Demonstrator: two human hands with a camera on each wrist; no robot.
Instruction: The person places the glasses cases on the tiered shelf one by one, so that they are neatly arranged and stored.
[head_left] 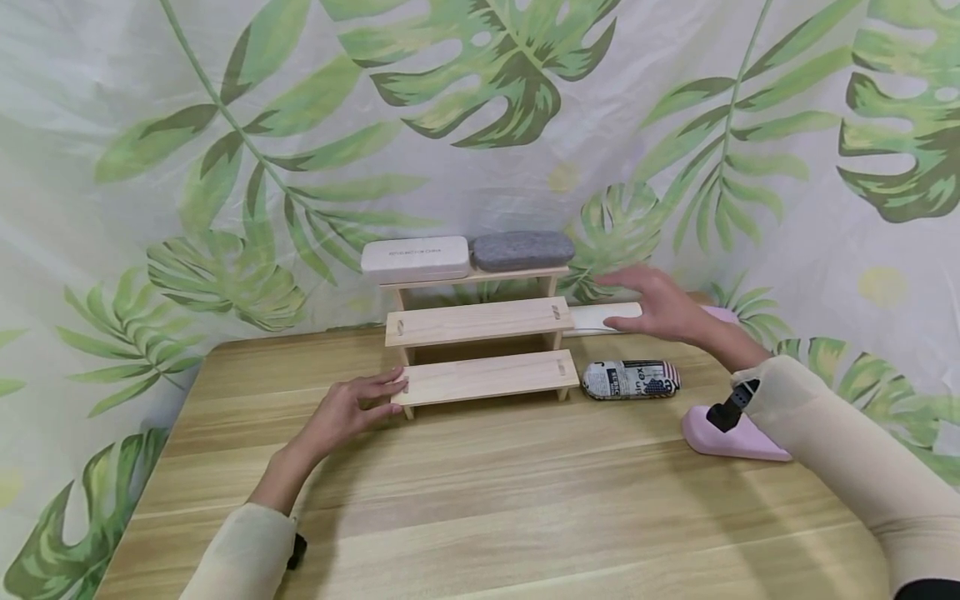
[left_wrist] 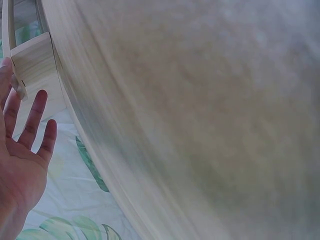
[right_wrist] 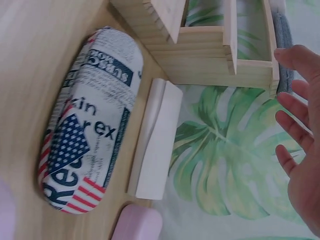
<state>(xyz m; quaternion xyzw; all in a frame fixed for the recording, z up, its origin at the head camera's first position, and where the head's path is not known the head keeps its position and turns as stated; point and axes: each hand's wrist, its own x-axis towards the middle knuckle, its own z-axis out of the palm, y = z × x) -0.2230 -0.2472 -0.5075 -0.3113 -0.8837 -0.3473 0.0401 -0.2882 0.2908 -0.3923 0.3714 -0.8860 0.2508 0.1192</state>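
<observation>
A three-tier wooden shelf (head_left: 480,379) stands at the back of the table. A white glasses case (head_left: 416,258) and a grey felt-like glasses case (head_left: 522,251) lie side by side on its top tier. With its fingertips, my left hand (head_left: 348,410) touches the left end of the bottom tier; in the left wrist view its other fingers are spread beside the wooden end. My right hand (head_left: 660,308) is raised to the right of the shelf, fingers parted and holding nothing. The right wrist view shows it close to the grey case's end, apparently without contact.
A newspaper-and-flag print glasses case (head_left: 632,380) lies right of the bottom tier. Behind it is a long white case (right_wrist: 156,140). A pink case (head_left: 731,435) sits under my right forearm, with another pink case (right_wrist: 137,222) farther back. A leaf-print curtain (head_left: 480,108) hangs behind the table.
</observation>
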